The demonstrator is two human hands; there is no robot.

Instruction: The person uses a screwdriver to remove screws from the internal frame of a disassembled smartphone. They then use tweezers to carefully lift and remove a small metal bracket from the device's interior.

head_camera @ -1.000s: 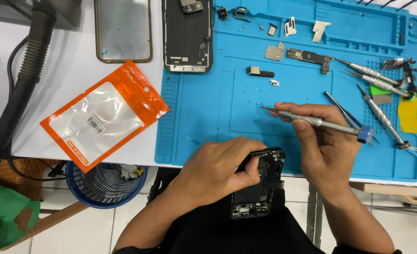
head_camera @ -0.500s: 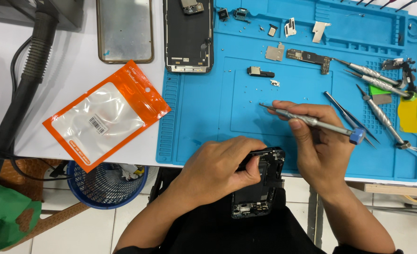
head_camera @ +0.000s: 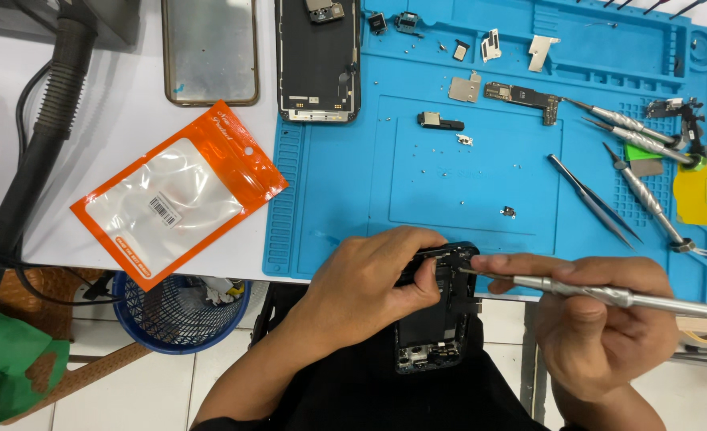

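**Opened phone held at tabletop edge, screwdriver tip brought to it**

An opened phone body [head_camera: 437,311] is held below the near edge of the tabletop [head_camera: 122,112], over a dark lap. It is clasped from the left by the left hand [head_camera: 369,287], the grip clenched around its upper end. A silver screwdriver [head_camera: 609,295] is grasped in the right hand [head_camera: 601,319], shaft lying nearly level, tip set against the phone's upper interior.

Containers:
- A blue mesh waste basket [head_camera: 174,315] is seen on the floor under the tabletop edge; scraps of paper and packaging lie in it.
- An orange pouch [head_camera: 178,191] with a clear window lies flat on the white surface; its contents cannot be made out.
- A blue work mat [head_camera: 481,168] with moulded trays along its far rim carries small brackets, screws and a logic board [head_camera: 521,96]. A detached screen [head_camera: 317,60] lies across its left edge, a clear phone case [head_camera: 209,52] just beside it.
- Spare screwdrivers [head_camera: 633,128] and tweezers [head_camera: 593,199] rest on the mat's right side.

Against the earlier frames: the screwdriver was held higher, over the mat, angled away from the phone. It is now lowered to the phone, and the right hand is shifted down off the mat. The left hand's clasp is unchanged. The view is tilted slightly lower.
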